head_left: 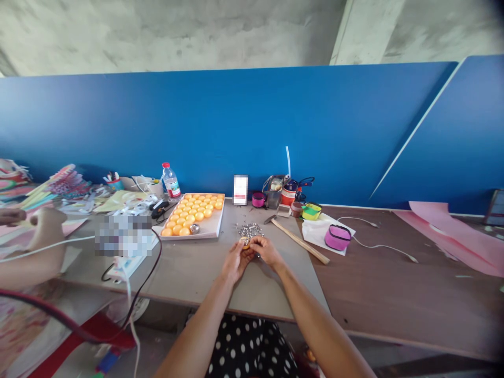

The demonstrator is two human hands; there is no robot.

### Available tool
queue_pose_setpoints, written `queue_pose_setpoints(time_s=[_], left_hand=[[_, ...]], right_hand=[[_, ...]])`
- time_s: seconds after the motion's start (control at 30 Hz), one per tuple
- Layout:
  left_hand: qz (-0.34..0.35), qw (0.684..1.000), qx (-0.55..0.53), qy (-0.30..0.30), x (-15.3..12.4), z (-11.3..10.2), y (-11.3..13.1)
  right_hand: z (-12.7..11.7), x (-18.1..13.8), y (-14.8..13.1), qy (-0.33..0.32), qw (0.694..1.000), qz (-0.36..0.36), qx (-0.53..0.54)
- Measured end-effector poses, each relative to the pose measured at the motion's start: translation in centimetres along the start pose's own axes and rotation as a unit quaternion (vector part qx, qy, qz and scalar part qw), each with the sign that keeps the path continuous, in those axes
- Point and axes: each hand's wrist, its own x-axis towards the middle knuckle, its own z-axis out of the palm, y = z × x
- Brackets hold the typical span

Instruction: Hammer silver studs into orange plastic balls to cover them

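Note:
Close together over the grey work board (181, 273), my left hand (237, 260) and my right hand (268, 252) are closed with their fingertips meeting. Between them shows part of an orange ball (246, 242), mostly covered by my fingers. Just beyond my fingertips lies a loose heap of small shiny silver pieces (250, 229). To the left, a shallow white tray (216, 227) holds several orange balls (190, 218) in rows. One silver-covered ball (195, 228) sits at its near edge.
On the right lie a wooden-handled hammer (301, 241) and a pink zip pouch (337, 238) on white paper. A phone (240, 190) stands at the back. A water bottle (170, 182), cables and a power strip (126, 266) are left, beside another person's arm (31, 262).

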Motion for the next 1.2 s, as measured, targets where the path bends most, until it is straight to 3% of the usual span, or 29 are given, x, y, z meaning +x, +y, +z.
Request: queue_pose_setpoints(time_s=[0.3, 0.93, 1.07, 1.2], left_hand=[[0.020, 0.999, 0.037, 0.015, -0.19, 0.48, -0.01], [0.056, 0.995, 0.077, 0.018, -0.15, 0.49, -0.49], [0.033, 0.997, 0.064, 0.018, -0.11, 0.44, -0.40], [-0.007, 1.000, 0.008, 0.010, 0.07, 0.01, 0.16]], right_hand=[[-0.14, 0.25, 0.78, 0.001, 0.998, 0.023, 0.065], [0.22, 0.47, 0.72, 0.025, 0.997, 0.040, 0.064], [0.32, 0.41, 0.57, 0.033, 0.997, 0.037, 0.062], [-0.48, 0.19, -0.17, -0.003, 0.996, 0.021, 0.082]])
